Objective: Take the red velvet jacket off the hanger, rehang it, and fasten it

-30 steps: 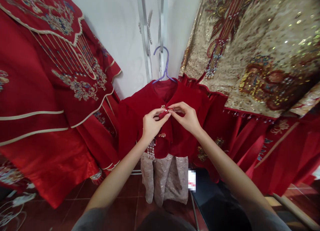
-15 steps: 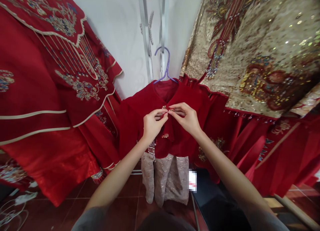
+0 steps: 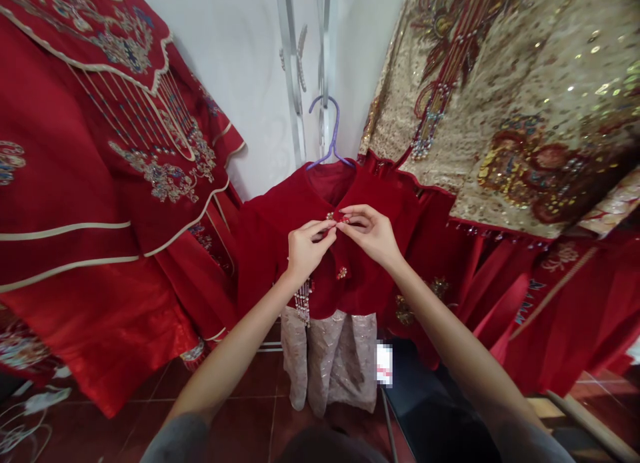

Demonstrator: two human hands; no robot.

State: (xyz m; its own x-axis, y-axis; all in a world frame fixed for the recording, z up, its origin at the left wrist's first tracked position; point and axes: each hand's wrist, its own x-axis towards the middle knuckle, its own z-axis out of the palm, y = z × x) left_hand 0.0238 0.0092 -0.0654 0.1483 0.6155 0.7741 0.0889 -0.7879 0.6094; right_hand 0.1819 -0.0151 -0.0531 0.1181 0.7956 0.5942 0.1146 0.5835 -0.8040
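The small red velvet jacket (image 3: 345, 249) hangs on a lilac plastic hanger (image 3: 327, 133); at its collar edge the left hand (image 3: 304, 249) and right hand (image 3: 373, 236) both pinch the beaded top clasp (image 3: 336, 217). Fastening it neatly probably calls for level front edges and light fingertip pressure, clear of the bead tassel (image 3: 303, 301).

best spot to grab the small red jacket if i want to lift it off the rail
Take the purple hanger by its neck just under the hook, coming from the front. The red jacket hangs draped from it, soft and loose, and both hands, left hand and right hand, are pinching its front clasp.
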